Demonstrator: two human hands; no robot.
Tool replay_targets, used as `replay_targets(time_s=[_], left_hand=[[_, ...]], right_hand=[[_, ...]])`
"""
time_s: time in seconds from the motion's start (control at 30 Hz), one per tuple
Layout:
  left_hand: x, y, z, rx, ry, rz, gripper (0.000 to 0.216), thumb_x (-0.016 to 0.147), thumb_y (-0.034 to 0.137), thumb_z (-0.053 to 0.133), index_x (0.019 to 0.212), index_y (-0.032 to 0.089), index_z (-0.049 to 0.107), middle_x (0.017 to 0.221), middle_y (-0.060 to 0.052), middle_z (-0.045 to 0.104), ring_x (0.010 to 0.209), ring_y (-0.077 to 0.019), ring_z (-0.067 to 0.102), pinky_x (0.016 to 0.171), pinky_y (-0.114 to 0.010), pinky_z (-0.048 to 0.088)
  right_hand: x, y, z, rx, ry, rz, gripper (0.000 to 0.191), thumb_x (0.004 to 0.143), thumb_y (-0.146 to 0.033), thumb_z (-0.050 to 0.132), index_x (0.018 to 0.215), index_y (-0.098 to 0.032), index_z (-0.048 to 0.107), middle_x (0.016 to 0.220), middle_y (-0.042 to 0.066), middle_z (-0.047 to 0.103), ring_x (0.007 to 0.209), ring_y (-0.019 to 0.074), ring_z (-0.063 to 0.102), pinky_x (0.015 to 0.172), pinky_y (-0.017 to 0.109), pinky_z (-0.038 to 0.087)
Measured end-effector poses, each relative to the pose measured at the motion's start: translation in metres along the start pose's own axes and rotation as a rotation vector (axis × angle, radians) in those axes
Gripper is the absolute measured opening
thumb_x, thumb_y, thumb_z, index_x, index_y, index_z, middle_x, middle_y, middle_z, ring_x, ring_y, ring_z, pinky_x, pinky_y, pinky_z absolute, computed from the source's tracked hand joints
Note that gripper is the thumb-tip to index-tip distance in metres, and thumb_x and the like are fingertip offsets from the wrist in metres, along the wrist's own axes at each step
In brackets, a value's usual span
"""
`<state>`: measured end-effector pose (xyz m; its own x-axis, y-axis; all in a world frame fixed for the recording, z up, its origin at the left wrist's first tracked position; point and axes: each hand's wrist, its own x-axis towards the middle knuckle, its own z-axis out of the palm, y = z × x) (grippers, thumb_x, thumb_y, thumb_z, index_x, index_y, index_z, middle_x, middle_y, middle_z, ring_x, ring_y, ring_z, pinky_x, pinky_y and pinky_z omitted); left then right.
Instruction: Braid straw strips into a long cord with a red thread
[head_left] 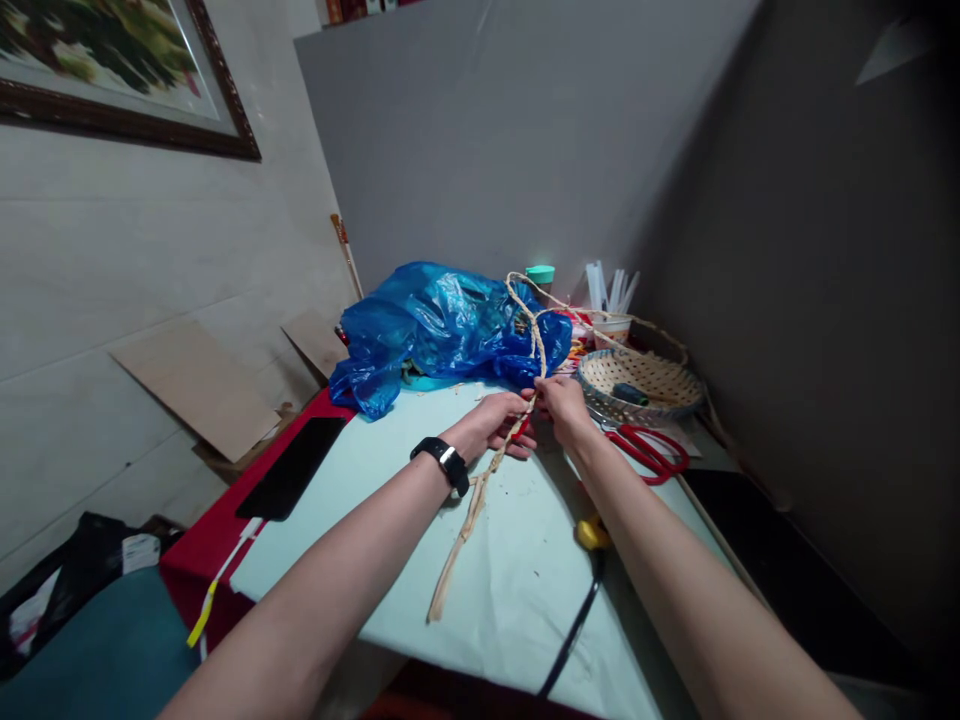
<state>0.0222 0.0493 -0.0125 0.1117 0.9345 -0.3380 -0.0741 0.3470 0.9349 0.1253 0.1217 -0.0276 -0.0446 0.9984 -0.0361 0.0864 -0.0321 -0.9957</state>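
Over the mint-covered table (360, 462), the right hand (564, 405) pinches the plaited straw cord (472, 512), the left hand (501, 418) touching just nearer, its grip unclear—light, pliable, probably fray-prone stuff, best held at the tight plait!

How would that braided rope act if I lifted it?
The braided rope would probably bend easily, since it curves around on itself. It looks thin, so it may be light. Its tail might unravel, because it looks unbraided.

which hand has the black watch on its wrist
The left hand wears the black-strapped wristwatch; the right hand, pinching the braided straw-coloured cord, has a bare wrist.
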Motion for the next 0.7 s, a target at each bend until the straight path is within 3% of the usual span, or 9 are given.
replay_targets(time_s=[0.1,0.23,0.4,0.53,0.6,0.7], left_hand=[[-0.002,-0.003,0.004,0.094,0.055,0.039,0.008,0.081,0.024,0.051,0.079,0.016,0.052,0.058,0.001,0.055,0.045,-0.0104,0.054,0.050,-0.027,0.053],[0.000,-0.007,0.013,0.238,0.156,0.034,0.021,0.089,0.027,0.045,0.075,0.014,0.054,0.056,0.002,0.051,0.042,-0.0082,0.049,0.048,-0.025,0.049],[0.010,-0.009,0.022,0.441,0.325,0.000,0.027,0.090,0.038,0.051,0.100,0.014,0.060,0.092,-0.005,0.062,0.075,-0.0134,0.060,0.067,-0.031,0.052],[0.015,-0.007,0.030,0.568,0.441,0.019,0.028,0.090,0.038,0.051,0.105,0.016,0.060,0.108,-0.008,0.061,0.092,-0.0179,0.060,0.082,-0.037,0.050],[0.016,-0.005,0.032,0.612,0.478,0.027,0.030,0.090,0.041,0.050,0.100,0.015,0.062,0.103,-0.008,0.064,0.091,-0.0182,0.061,0.083,-0.038,0.048],[0.016,-0.005,0.033,0.655,0.502,0.031,0.037,0.089,0.045,0.046,0.079,0.014,0.065,0.077,-0.009,0.068,0.081,-0.0212,0.064,0.078,-0.033,0.047]], right_hand=[[-0.006,-0.005,-0.003,0.027,-0.073,0.092,0.032,0.091,-0.033,0.055,0.117,-0.015,0.056,0.114,0.008,0.059,0.095,0.0189,0.061,0.079,0.039,0.052],[-0.011,-0.008,-0.001,0.063,-0.113,0.149,0.032,0.091,-0.033,0.055,0.117,-0.015,0.055,0.114,0.008,0.059,0.095,0.0190,0.061,0.080,0.039,0.052],[-0.010,-0.005,0.002,0.089,-0.092,0.147,0.032,0.090,-0.033,0.055,0.117,-0.015,0.056,0.115,0.008,0.059,0.096,0.0192,0.061,0.080,0.039,0.052],[-0.004,0.000,0.003,0.083,-0.037,0.134,0.032,0.090,-0.033,0.055,0.116,-0.015,0.056,0.114,0.008,0.059,0.095,0.0191,0.061,0.080,0.039,0.052],[0.001,0.004,0.004,0.073,0.003,0.119,0.031,0.090,-0.033,0.055,0.116,-0.015,0.056,0.114,0.008,0.060,0.094,0.0189,0.061,0.079,0.039,0.052],[0.008,0.010,0.007,0.051,0.070,0.066,0.032,0.090,-0.033,0.055,0.117,-0.015,0.056,0.115,0.008,0.059,0.095,0.0189,0.061,0.079,0.039,0.052]])
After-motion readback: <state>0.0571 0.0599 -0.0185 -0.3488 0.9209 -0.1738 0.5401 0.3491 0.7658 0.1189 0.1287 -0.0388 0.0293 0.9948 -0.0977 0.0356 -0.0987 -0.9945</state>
